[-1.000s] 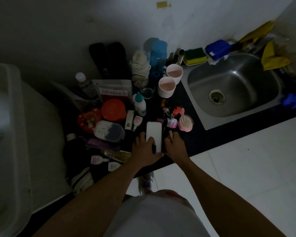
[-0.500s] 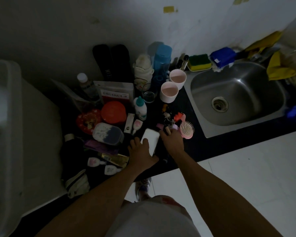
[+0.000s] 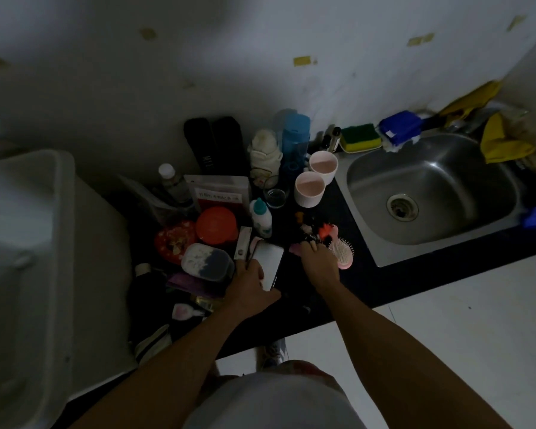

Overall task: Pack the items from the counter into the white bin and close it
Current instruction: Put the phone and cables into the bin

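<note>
Left grip [image 3: 248,285] clasps smooth, flat, rectangular white slab [image 3: 270,261].

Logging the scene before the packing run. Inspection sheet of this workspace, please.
Surface: black counter, crowded on its left part, dimly lit.
Job's things: white bin stands left of the counter, contents too dim to tell; flat white device; two cups; orange lid; blue bottle; pink hairbrush.
Clutter: sponge and yellow cloth by the sink.
Grippers: left hand grips the flat white device; right hand reaches among small trinkets beside the pink hairbrush, grip unclear.
Cables: nothing seen.
Surroundings: white wall, pale floor, a shoe below the counter edge.
</note>
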A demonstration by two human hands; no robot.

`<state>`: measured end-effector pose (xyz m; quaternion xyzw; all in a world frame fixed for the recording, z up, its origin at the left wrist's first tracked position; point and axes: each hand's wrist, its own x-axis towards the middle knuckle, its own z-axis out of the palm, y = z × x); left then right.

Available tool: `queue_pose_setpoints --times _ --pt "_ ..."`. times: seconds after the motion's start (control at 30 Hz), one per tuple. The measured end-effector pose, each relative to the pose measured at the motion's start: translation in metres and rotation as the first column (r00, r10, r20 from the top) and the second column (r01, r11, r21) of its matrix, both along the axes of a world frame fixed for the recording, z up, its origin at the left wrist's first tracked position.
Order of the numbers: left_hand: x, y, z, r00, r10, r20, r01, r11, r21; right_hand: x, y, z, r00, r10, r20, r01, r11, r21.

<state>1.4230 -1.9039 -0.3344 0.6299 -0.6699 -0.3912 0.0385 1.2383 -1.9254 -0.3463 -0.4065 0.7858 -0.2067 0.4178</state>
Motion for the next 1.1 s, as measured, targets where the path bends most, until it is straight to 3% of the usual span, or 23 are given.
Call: queue_pose_setpoints --times 0.13,0.27,0.37,0.67,0.83,1.1 --pt "-0.004 -0.003 0.006 0.999 0.013 0.037 -0.01 0.996 -0.088 -0.001 0.005 0.009 0.991 0.017 -0.13 -0.041 0.981 -0.191" --pt "-0.002 -0.008 0.018 0.999 -0.003 0.036 0.009 0.988 -0.157 0.0 0.008 0.02 0.986 -0.146 0.08 0.163 0.947 -0.278" --pt "0.006 -0.013 0.027 0.999 -0.023 0.025 0.028 0.978 -0.205 0.003 0.011 0.025 0.968 -0.178 0.177 0.226 0.925 -0.305" --pt "0.025 -0.018 0.052 0.993 -0.087 0.084 0.106 0.962 -0.251 0.02 0.008 0.047 0.941 -0.202 0.269 0.291 0.891 -0.347" --pt "0.036 -0.008 0.062 0.988 -0.091 0.125 0.132 0.917 -0.377 0.032 0.004 0.078 0.909 -0.168 0.381 0.321 0.865 -0.386" --pt "0.074 -0.011 0.101 0.999 -0.003 0.048 0.027 0.87 -0.492 0.065 -0.007 0.123 0.797 -0.129 0.59 0.398 0.848 -0.351"
